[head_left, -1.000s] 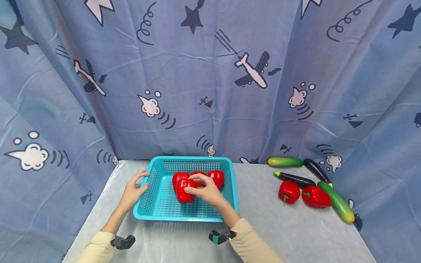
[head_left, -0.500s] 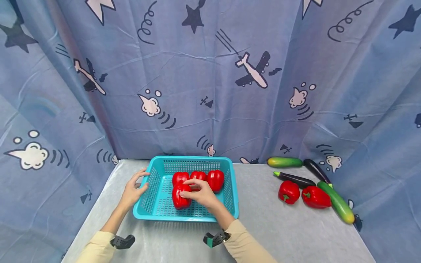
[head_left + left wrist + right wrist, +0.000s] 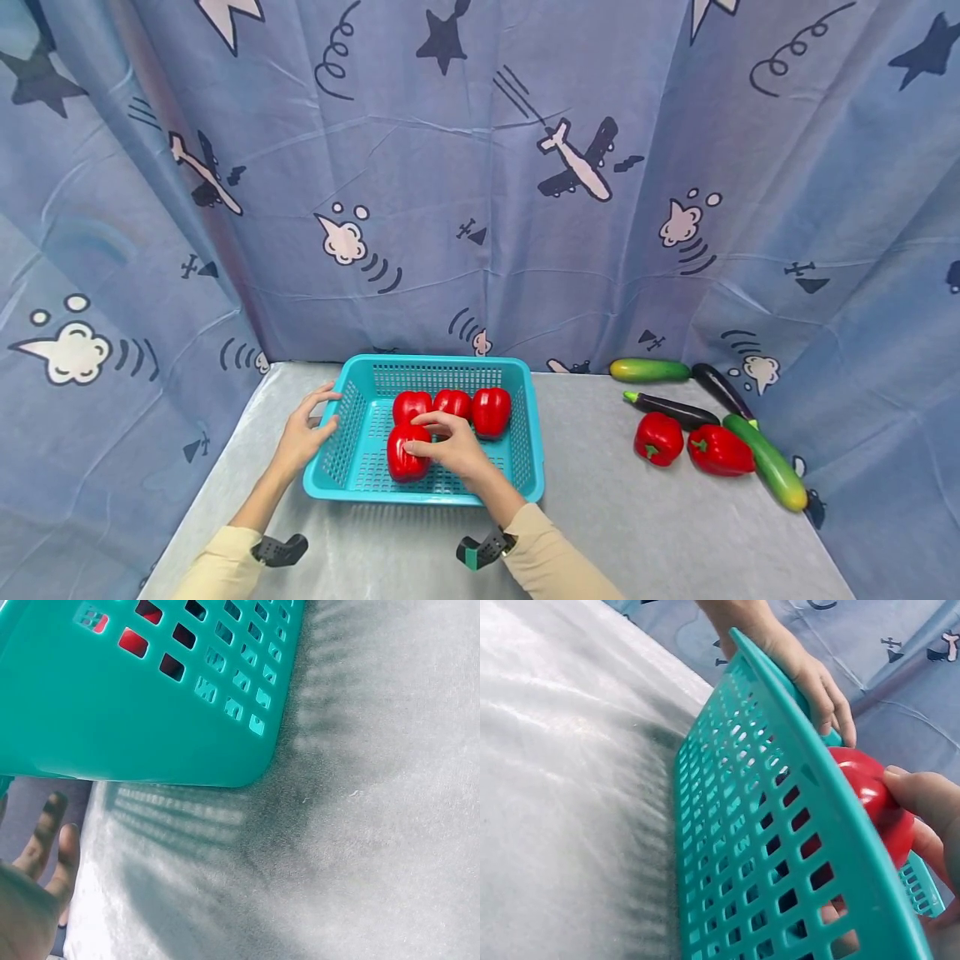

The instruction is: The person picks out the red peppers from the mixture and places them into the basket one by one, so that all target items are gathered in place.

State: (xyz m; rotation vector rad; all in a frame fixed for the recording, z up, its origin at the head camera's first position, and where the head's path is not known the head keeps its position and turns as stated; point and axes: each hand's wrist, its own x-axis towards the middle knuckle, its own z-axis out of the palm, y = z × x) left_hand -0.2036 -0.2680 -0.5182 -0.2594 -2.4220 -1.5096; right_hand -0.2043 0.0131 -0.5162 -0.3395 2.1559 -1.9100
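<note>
A turquoise plastic basket (image 3: 420,500) with slotted walls stands on the table. At its left rim rests my left hand (image 3: 300,433), thumb and fingers spread and touching the edge; in the left wrist view two fingers (image 3: 46,836) stretch out beside the wall. My right hand (image 3: 456,450) reaches inside and pinches a red bell pepper (image 3: 406,457) between thumb and fingers, near the basket's front middle. Behind it sit a red bell pepper (image 3: 412,407), another red bell pepper (image 3: 453,403) and a third red bell pepper (image 3: 491,413) in a row.
To the right on the table lie two red bell peppers (image 3: 659,438), two eggplants (image 3: 675,410) and two green-yellow cucumber-like vegetables (image 3: 772,467). A blue patterned curtain (image 3: 480,208) hangs behind the table.
My right hand has carried the held bell pepper left and toward the basket's front, away from the row behind, uncovering the middle pepper. My left hand stays at the rim.
</note>
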